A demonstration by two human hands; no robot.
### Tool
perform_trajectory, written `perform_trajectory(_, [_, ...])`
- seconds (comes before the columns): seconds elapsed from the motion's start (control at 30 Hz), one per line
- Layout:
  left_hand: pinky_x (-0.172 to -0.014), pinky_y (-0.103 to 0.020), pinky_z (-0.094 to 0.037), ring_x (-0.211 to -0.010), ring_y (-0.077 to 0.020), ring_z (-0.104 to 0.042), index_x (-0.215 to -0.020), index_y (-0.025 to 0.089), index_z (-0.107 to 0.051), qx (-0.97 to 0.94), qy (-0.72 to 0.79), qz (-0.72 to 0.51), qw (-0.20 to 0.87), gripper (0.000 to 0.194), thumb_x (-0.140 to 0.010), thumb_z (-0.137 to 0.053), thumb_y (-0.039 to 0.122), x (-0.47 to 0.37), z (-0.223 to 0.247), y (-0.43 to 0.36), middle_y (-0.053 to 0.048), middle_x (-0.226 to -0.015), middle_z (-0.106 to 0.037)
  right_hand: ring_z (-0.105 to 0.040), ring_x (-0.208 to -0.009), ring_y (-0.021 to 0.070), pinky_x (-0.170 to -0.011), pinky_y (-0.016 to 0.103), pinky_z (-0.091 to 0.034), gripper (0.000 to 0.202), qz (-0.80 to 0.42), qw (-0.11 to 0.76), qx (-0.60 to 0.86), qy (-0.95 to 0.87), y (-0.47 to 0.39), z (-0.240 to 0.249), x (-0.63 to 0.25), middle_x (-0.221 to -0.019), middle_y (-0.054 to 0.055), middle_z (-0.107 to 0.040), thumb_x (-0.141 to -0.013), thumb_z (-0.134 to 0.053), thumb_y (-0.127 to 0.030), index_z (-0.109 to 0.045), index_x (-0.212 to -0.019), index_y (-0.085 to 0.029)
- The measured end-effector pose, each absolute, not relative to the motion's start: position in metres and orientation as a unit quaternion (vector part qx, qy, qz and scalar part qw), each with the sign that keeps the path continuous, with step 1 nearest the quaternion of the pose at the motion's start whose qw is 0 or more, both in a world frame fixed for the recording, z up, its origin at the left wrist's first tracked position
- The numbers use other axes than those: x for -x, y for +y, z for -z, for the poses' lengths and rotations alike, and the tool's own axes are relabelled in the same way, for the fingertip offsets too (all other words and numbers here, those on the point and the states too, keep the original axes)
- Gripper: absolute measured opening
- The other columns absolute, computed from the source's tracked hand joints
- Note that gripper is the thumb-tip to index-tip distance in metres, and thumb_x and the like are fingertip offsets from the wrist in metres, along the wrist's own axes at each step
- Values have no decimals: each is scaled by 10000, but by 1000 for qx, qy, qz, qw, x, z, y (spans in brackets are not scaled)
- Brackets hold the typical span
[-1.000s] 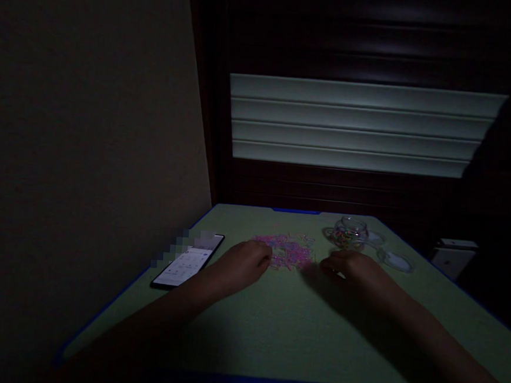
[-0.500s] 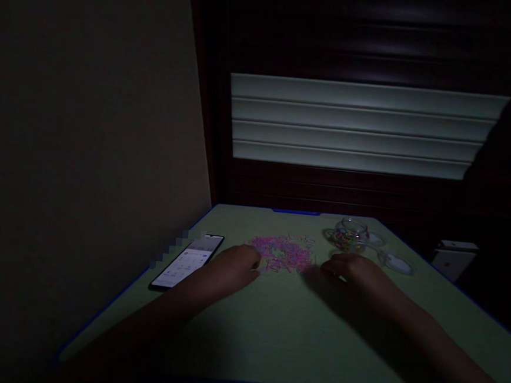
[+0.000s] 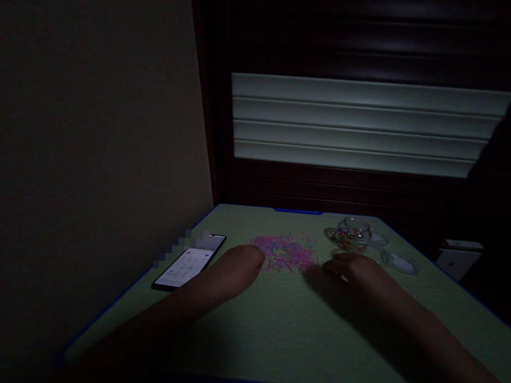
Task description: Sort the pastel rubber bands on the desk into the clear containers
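Note:
A loose pile of small, thin pink and purple bands [image 3: 283,254] lies spread on the light green tabletop [image 3: 280,323]. At its left edge, my left hand [image 3: 243,267] is closed, the fingers curled under and mostly hidden. My right hand [image 3: 355,270] rests low just right of the pile, its fingers bent and pressed together. In the dim light I cannot make out what, if anything, either hand holds. Behind my right hand stands a clear glass jar [image 3: 353,234] with many-coloured small pieces inside.
A phone [image 3: 188,263] with a lit screen lies left of my left forearm. Right of the jar is a clear round lid [image 3: 402,264]. The table has a blue edge [image 3: 298,211]. A wall [image 3: 111,115] borders the left; a white box [image 3: 458,257] stands beyond the right edge.
The fingers of my left hand have curled in, and the thumb no longer shows. My right hand has barely moved. The whole view has shifted slightly.

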State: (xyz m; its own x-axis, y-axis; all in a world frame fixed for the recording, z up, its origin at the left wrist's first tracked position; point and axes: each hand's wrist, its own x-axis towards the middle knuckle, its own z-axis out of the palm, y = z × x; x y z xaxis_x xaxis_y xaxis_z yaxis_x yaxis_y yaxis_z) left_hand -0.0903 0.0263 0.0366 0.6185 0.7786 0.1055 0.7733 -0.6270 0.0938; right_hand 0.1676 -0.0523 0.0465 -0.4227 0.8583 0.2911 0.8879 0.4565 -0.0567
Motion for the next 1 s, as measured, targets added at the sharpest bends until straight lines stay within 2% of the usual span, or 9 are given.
perform_trajectory(0.2, [-650,-277,-427,-736,-186,-599,-835,160,-596,-900,427,-81,19,258,-889,-344,165,88,-36,20,-84,-836,-639,-576,-679,133,-621,234,-364,237,54,139,523,-839,-52,-46,-167,-772,49,-640,-889,-442,-205,-661,-801,-182])
perform_trajectory(0.4, [-774,-319,-452,-906,-208,-591,-1062,144,-522,-899,420,-126,0,276,-911,-291,131,82,-23,19,-121,-1026,-611,-567,-651,127,-601,228,-355,239,78,147,518,-839,-52,-44,-166,-741,32,-638,-891,-450,-232,-649,-763,-198])
perform_trajectory(0.53, [-810,-336,-448,-906,-204,-550,-985,134,-511,-911,378,-158,-40,250,-912,-275,95,69,-9,19,-107,-979,-586,-567,-666,127,-596,224,-365,208,72,153,522,-836,-54,-46,-164,-765,37,-637,-880,-470,-208,-660,-797,-190])
perform_trajectory(0.67, [-837,-358,-438,-915,-205,-506,-990,141,-494,-919,339,-183,-85,222,-916,-294,80,51,3,11,-87,-986,-555,-585,-715,136,-652,231,-399,218,63,165,511,-841,-54,-46,-162,-794,53,-645,-889,-460,-199,-668,-828,-172])
perform_trajectory(0.83, [-840,-364,-446,-943,-201,-487,-1032,160,-471,-921,325,-193,-92,198,-940,-301,113,44,8,6,-63,-1023,-532,-603,-784,160,-698,254,-428,217,70,191,483,-852,-50,-40,-162,-859,74,-655,-891,-469,-217,-666,-973,-179])
perform_trajectory(1.0, [-847,-354,-445,-932,-192,-488,-1022,163,-465,-929,301,-198,-85,172,-943,-320,114,43,8,5,-48,-1013,-532,-596,-780,156,-687,252,-429,209,71,205,468,-857,-48,-35,-161,-856,69,-648,-887,-489,-219,-659,-1003,-186])
